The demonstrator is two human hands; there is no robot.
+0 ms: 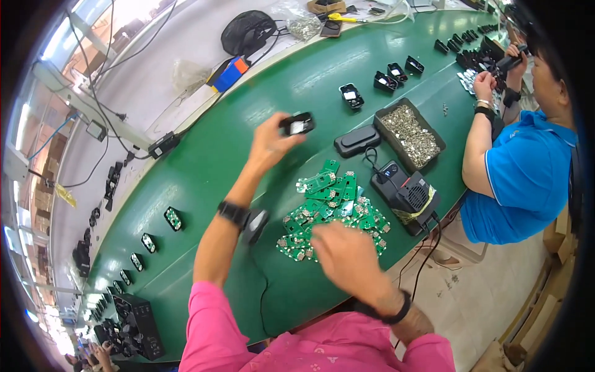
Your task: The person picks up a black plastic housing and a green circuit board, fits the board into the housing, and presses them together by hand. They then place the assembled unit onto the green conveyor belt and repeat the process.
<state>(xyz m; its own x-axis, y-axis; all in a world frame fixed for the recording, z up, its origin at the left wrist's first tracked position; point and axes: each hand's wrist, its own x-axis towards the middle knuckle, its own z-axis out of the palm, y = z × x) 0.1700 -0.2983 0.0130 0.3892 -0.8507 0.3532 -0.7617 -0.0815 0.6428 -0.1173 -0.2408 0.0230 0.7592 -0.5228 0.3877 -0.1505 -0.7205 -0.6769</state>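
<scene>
My left hand [271,144] is closed on a small black plastic housing [299,124] with a pale patch inside, held above the green table. Over the near part of a heap of green circuit boards [322,198] is my right hand [347,254], its fingers curled and blurred by motion. Whether it grips a board I cannot tell. Beneath my left wrist a dark corded device [255,224] lies near the heap. To the right of the heap sits a black device with a round grille [412,197], wrapped in yellowish tape.
A black tray of small metal parts [410,136] stands beside a black case [357,141]. More black housings [351,97] line the table beyond. At left, housings with boards [173,219] form a row toward a black crate [137,325]. A co-worker in blue [524,180] works at right.
</scene>
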